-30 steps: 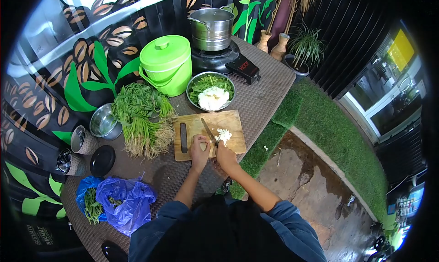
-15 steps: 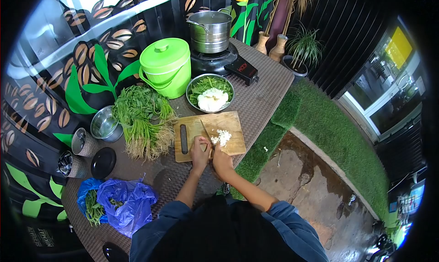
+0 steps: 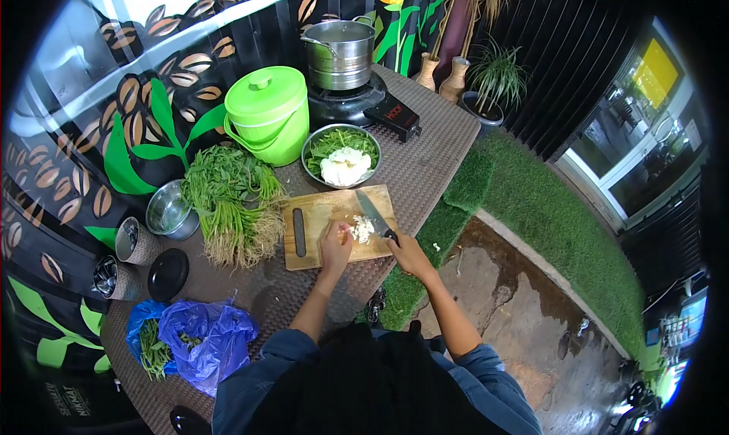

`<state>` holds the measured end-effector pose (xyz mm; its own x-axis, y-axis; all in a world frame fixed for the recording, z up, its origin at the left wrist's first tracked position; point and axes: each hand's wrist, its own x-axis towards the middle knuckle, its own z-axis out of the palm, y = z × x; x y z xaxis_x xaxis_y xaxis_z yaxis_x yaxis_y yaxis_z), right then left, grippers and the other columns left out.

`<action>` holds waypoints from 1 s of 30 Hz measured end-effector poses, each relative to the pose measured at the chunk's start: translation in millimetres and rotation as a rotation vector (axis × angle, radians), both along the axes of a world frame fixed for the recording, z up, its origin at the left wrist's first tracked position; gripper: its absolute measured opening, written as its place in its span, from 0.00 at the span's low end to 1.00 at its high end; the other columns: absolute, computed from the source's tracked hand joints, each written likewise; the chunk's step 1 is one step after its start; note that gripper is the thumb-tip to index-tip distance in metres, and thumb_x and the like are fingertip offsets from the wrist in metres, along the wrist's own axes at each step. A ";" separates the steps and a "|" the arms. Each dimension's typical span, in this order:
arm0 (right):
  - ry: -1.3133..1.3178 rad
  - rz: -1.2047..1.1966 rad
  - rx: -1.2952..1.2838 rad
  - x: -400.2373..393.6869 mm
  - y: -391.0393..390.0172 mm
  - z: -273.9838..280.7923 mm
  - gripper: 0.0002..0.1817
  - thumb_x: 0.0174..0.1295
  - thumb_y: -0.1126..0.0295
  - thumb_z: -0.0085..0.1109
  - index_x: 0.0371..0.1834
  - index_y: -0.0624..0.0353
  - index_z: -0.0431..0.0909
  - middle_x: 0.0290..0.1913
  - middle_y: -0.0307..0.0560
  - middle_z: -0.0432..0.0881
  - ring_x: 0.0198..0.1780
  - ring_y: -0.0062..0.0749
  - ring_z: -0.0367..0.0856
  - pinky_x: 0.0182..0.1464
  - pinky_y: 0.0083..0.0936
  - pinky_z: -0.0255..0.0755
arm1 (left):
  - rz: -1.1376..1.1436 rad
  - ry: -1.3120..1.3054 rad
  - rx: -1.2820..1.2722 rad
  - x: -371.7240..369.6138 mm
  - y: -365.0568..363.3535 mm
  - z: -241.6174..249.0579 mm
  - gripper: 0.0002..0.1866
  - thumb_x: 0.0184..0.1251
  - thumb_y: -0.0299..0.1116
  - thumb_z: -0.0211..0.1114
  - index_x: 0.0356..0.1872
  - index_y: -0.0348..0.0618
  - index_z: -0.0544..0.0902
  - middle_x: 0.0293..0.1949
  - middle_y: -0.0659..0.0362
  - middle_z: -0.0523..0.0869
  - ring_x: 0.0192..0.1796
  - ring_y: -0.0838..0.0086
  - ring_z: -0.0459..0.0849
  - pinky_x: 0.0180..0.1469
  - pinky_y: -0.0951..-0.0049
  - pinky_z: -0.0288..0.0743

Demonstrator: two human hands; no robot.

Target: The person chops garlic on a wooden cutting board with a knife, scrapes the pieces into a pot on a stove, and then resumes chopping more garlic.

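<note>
My right hand (image 3: 410, 255) is wrapped round the black handle of a kitchen knife (image 3: 371, 208), whose blade slants up and left over the right side of a wooden cutting board (image 3: 326, 207). Left of the blade lies a small heap of chopped white pieces (image 3: 361, 230), perhaps garlic. My left hand (image 3: 335, 245) rests on the board at the heap's left edge, fingers curled together; what they hold, if anything, is hidden. Just beyond the board stands a metal bowl (image 3: 307, 164) of cut green leaves with a white mass on top.
Left of the board lies a bunch of rooted greens (image 3: 235, 199), with a metal bowl (image 3: 173, 215) beside it. Behind are a lidded green bucket (image 3: 267, 120) and a pot (image 3: 340, 59) on a black stove (image 3: 345, 104). A purple plastic bag (image 3: 209, 344) sits near left.
My right hand has moved right, away from my left hand, swinging the knife to the right side of the heap. My left hand stays by the chopped pieces. The view has shifted slightly.
</note>
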<state>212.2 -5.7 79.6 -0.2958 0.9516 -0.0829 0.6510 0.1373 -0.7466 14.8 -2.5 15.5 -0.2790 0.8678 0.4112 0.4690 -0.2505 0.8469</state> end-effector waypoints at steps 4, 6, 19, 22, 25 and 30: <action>-0.012 -0.112 0.082 3.8 -6.1 -15.2 0.19 0.66 0.60 0.46 0.44 0.70 0.68 0.35 0.74 0.78 0.44 0.65 0.78 0.46 0.51 0.69 | -0.075 0.165 0.128 -3.8 8.6 14.0 0.08 0.50 0.19 0.66 0.33 0.38 0.83 0.36 0.55 0.84 0.42 0.61 0.82 0.47 0.65 0.74; -0.061 -0.159 0.065 -5.2 -12.7 -18.8 0.18 0.67 0.61 0.45 0.45 0.69 0.67 0.35 0.75 0.78 0.43 0.66 0.78 0.45 0.53 0.69 | -0.166 0.189 0.148 -6.3 10.9 14.2 0.08 0.49 0.20 0.68 0.33 0.39 0.84 0.37 0.55 0.84 0.43 0.59 0.82 0.48 0.64 0.74; -0.367 -0.059 -0.016 -26.4 -3.4 -5.0 0.18 0.67 0.62 0.46 0.50 0.68 0.63 0.39 0.71 0.80 0.42 0.63 0.82 0.42 0.48 0.78 | -0.126 0.270 0.069 7.7 19.8 4.6 0.09 0.52 0.28 0.71 0.35 0.40 0.88 0.38 0.57 0.87 0.46 0.61 0.77 0.52 0.64 0.71; -0.420 0.004 -0.076 -24.8 3.6 13.9 0.18 0.66 0.64 0.48 0.50 0.68 0.64 0.44 0.73 0.79 0.46 0.61 0.81 0.46 0.47 0.77 | -0.110 0.331 0.117 13.0 26.7 -1.6 0.08 0.54 0.29 0.70 0.35 0.41 0.88 0.37 0.58 0.87 0.45 0.62 0.77 0.50 0.64 0.71; -0.379 -0.146 0.055 -36.3 -8.1 -15.8 0.16 0.66 0.65 0.45 0.47 0.68 0.63 0.36 0.69 0.81 0.40 0.66 0.81 0.44 0.52 0.76 | -0.090 0.323 0.114 19.4 27.9 -5.6 0.06 0.55 0.29 0.70 0.33 0.41 0.88 0.36 0.58 0.87 0.45 0.63 0.77 0.50 0.66 0.71; -0.408 -0.217 0.050 -52.0 -18.3 -45.7 0.16 0.65 0.65 0.47 0.48 0.66 0.64 0.28 0.64 0.83 0.33 0.59 0.84 0.34 0.46 0.79 | -0.071 0.223 0.088 20.1 27.7 -10.4 0.04 0.54 0.27 0.70 0.31 0.41 0.88 0.34 0.58 0.88 0.45 0.64 0.77 0.50 0.67 0.71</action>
